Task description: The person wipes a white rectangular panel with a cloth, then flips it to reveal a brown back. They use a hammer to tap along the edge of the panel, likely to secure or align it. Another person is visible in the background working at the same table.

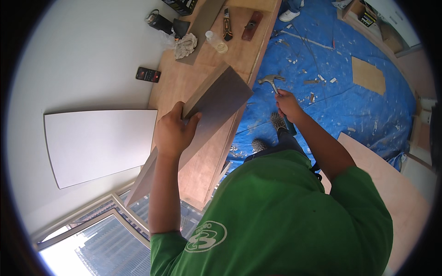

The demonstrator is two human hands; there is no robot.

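My left hand (175,131) is closed over the near edge of a long, thick brown wooden board (216,99), its thumb on the dark broad face. The board slants across the wooden bench (191,179), from near the window up toward the bench's right edge. To the right of the bench, my right hand (289,106) is wrapped around the handle of a claw hammer (272,80). The metal head points up and away, apart from the board, above the blue floor sheet. The lower handle shows below my fist.
Farther up the bench lie a utility knife (227,25), a red hand plane (252,26), a clear bottle (216,42), a crumpled cloth (186,46) and a phone (148,74). A white panel (101,145) leans left. Scraps litter the blue sheet (322,110); another person's shoe (289,15) shows beyond.
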